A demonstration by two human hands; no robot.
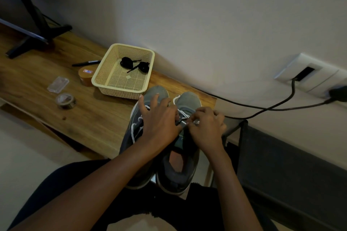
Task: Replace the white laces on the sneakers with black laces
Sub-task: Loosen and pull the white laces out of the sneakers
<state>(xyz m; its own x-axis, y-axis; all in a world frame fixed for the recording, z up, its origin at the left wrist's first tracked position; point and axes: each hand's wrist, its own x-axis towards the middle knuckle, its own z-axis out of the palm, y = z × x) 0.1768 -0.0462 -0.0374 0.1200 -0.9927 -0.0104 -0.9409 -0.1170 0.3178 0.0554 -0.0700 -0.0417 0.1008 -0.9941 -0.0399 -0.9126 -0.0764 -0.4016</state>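
In the head view, the grey sneakers point(189, 101) stand side by side at the desk point(84, 118) edge. Their white lace point(183, 113) is soft, light and limp, so I judge it is best taken close to an eyelet. The right hand point(206, 127) pinches it with curled fingers. The left hand point(159, 120) lies over the sneakers, fingers spread and straight. The black laces point(135, 64) lie coiled in the basket point(105, 84).
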